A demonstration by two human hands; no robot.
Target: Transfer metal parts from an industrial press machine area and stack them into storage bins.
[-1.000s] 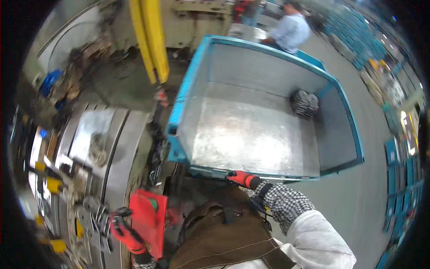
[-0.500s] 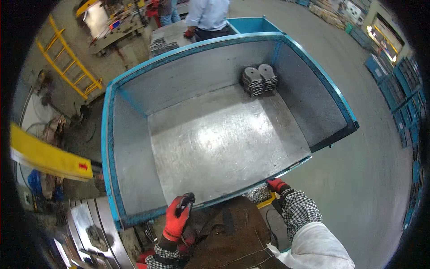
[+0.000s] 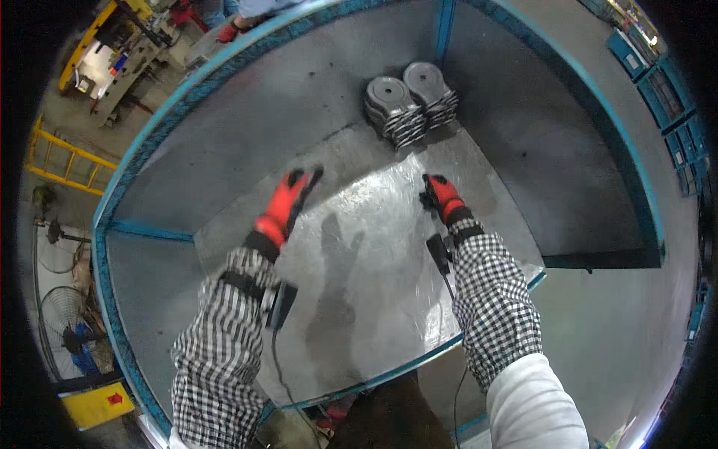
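Two side-by-side stacks of grey metal plates (image 3: 407, 105), with rounded ends and a small centre hole, stand in the far right corner of a large blue-edged metal bin (image 3: 127, 228). My left hand (image 3: 284, 202), in a red and black glove, reaches over the bin floor to the left of the stacks. Its fingers are stretched out and hold nothing. Closer to the stacks, my right hand (image 3: 443, 197), gloved the same way, hangs just in front of them, apart from them. Its fingers are slightly bent, with thumb and fingers apart and nothing seen between them.
The bin's near side has only a low blue edge (image 3: 407, 367); its other walls are high. Small dark devices with cables hang at both my wrists. Beyond the far wall a co-worker's gloved hand (image 3: 230, 31) shows. Blue crates (image 3: 666, 93) line the right.
Both hands have left the bin's near edge and moved forward inside, toward the plate stacks. My view has come closer, and the stacks look larger.
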